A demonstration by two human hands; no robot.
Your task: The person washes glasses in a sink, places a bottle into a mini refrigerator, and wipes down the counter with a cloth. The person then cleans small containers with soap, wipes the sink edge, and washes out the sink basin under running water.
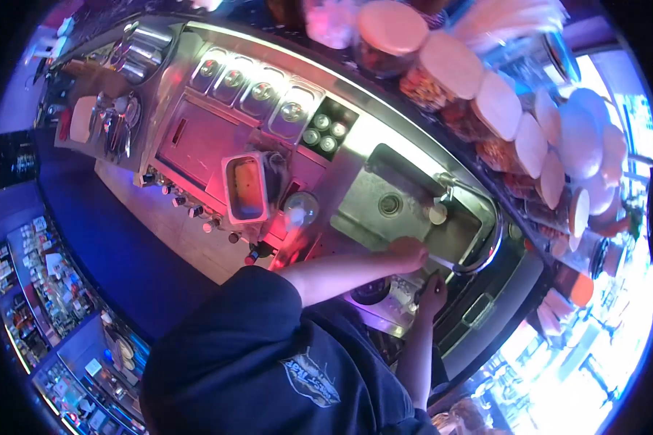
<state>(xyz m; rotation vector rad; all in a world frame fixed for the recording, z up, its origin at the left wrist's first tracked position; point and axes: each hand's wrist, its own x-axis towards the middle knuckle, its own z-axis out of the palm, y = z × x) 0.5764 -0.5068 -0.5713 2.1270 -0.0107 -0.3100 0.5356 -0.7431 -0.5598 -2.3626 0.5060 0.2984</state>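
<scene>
My left hand [409,255] is over the near edge of the metal sink [355,192], with its forearm stretched across from the left. Its fingers are blurred, so I cannot make out their pose. Close below it, my right hand [434,293] has its fingers curled together beside the sink's near right corner. Whatever lies in those fingers is too small to name. The curved faucet [495,246] arches just right of both hands. A dark round opening or container [371,291] lies under my left forearm, partly hidden.
Left of the sink stand a metal pan [245,190] with yellowish contents and a clear rounded vessel [300,210]. Lidded steel containers [261,90] line the back. Bottles [196,212] fill the front rail. Lidded jars [497,101] crowd the raised ledge at right.
</scene>
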